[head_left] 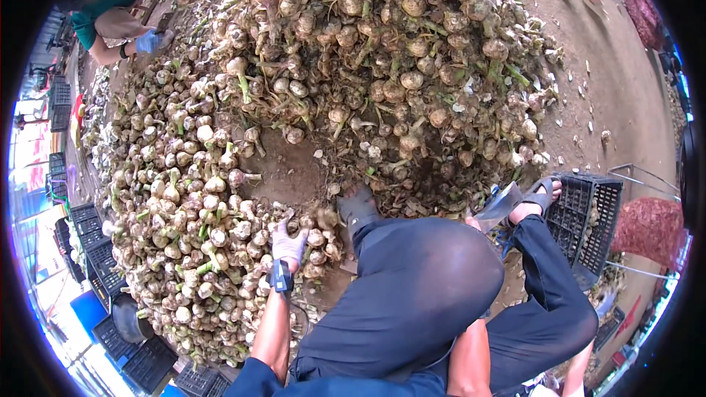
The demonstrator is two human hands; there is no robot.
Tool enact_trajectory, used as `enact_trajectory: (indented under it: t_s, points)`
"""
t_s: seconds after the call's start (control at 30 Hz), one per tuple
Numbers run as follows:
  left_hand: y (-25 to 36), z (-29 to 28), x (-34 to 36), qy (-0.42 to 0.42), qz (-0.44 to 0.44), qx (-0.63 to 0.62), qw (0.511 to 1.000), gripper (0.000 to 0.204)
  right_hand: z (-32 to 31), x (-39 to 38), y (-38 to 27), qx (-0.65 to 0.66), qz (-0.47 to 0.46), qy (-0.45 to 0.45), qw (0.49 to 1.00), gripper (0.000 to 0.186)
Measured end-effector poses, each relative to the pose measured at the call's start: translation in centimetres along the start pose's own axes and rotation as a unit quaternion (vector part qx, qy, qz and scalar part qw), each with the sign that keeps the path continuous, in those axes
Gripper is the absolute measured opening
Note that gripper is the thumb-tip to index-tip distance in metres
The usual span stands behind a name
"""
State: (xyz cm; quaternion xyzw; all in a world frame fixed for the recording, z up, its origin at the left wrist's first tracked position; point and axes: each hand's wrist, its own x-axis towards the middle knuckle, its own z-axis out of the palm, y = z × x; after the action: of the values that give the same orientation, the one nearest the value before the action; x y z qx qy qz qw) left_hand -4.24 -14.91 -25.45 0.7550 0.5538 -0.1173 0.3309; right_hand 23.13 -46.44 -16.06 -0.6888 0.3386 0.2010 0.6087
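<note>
My left hand [289, 244], in a pale glove with a dark device strapped at the wrist, is open over the near part of the garlic heap. Its fingers are spread beside several garlic bulbs [316, 237], and no bulb is in its grasp. My right forearm [471, 360] passes behind my bent knee, which hides most of that hand. Just beyond the knee, fingers of my right hand [473, 223] show at the base of a broad metal knife [498, 206], its blade pointing up and right. The handle is hidden.
A taller mound of garlic with stems [382, 44] rises ahead. A black crate [581, 224] and a red mesh sack [647, 231] stand at right. More black crates [103, 265] line the left. Another person's gloved hands [151, 42] work at the far left.
</note>
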Motion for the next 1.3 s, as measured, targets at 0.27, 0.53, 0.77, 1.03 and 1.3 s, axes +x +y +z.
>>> enact_trajectory:
  t_s: [0.27, 0.53, 0.77, 1.03, 1.3]
  points:
    - [-1.6, 2.2, -9.2, -0.105, -0.098, 0.002, 0.99, 0.103, -1.1, 0.5, 0.8, -0.058, -0.022, 0.034, 0.998, 0.03]
    - [-1.8, 6.5, -10.7, -0.087, -0.112, 0.158, 0.977, 0.117, -0.5, -0.1, 0.9, -0.053, -0.023, 0.022, 0.998, 0.028]
    - [-0.1, 8.5, -6.5, -0.03, -0.134, -0.083, 0.987, 0.12, 0.1, -0.4, 1.1, -0.049, -0.024, 0.01, 0.998, 0.027]
    - [10.2, 6.1, -0.6, 0.011, -0.192, -0.263, 0.945, 0.103, -1.5, 0.6, -0.7, -0.062, -0.047, 0.018, 0.997, 0.026]
    - [15.7, 6.7, 8.9, 0.026, 0.043, -0.229, 0.972, 0.099, 0.5, 0.3, -1.4, -0.063, -0.054, -0.009, 0.997, 0.025]
